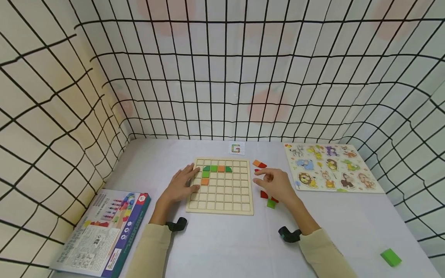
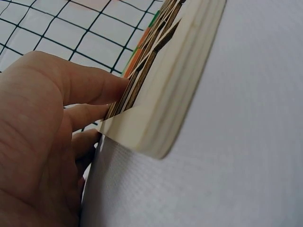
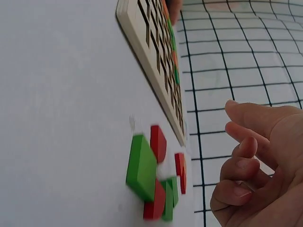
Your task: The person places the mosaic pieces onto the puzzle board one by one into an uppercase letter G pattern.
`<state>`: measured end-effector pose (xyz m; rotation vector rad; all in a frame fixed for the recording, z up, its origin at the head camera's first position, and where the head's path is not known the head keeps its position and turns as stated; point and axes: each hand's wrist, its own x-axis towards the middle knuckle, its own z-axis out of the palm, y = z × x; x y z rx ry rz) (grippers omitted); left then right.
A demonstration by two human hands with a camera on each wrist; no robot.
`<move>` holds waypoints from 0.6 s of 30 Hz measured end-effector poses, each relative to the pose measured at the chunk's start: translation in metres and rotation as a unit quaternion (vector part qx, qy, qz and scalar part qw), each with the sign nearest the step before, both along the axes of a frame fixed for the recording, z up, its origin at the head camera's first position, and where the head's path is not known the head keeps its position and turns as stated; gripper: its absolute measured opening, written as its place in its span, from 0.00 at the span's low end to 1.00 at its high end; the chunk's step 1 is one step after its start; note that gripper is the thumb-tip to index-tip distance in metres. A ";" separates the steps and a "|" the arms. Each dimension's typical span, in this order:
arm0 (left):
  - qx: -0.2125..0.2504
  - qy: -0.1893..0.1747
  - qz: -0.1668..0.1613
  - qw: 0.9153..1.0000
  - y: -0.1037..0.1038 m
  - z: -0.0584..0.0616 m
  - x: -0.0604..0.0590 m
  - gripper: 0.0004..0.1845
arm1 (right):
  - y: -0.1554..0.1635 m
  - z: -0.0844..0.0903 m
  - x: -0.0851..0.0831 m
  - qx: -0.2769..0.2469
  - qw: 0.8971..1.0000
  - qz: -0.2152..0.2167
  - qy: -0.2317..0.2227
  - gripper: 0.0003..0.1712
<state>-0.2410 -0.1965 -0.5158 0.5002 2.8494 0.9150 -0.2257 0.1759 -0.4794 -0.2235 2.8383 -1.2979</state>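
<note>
A pale wooden grid board [image 1: 226,197] lies in the middle of the table. Green tiles [image 1: 210,168] and orange tiles [image 1: 205,181] sit in its upper left cells. My left hand [image 1: 180,187] rests flat on the board's left edge, fingers straight; the left wrist view shows its fingers [image 2: 90,87] against the board's rim [image 2: 175,94]. My right hand [image 1: 274,183] hovers just right of the board with loosely curled fingers [image 3: 246,165], holding nothing. Under and beside it lie loose pieces: a green block [image 3: 141,166], red pieces [image 3: 158,142], and an orange and red pair [image 1: 259,164].
An animal peg puzzle [image 1: 330,168] lies at the right back. A printed game box [image 1: 104,227] sits at the front left. A lone green block [image 1: 391,256] lies at the front right. A small pattern card [image 1: 237,148] is behind the board. Grid-patterned walls surround the table.
</note>
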 end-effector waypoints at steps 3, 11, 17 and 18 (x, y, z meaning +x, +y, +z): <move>0.000 -0.002 -0.001 1.000 0.001 -0.001 0.000 0.39 | 0.013 -0.001 0.003 0.006 1.000 -0.017 -0.013 0.17; 0.000 -0.001 -0.002 1.000 0.003 -0.001 0.002 0.39 | 0.034 -0.009 0.010 0.027 0.999 -0.030 -0.026 0.15; -0.005 0.002 -0.002 1.000 0.002 -0.001 0.001 0.39 | 0.045 -0.021 0.011 0.037 0.998 -0.038 -0.030 0.16; -0.006 0.002 -0.002 1.000 0.001 -0.001 0.001 0.39 | 0.047 -0.022 0.011 0.041 0.998 -0.041 -0.031 0.16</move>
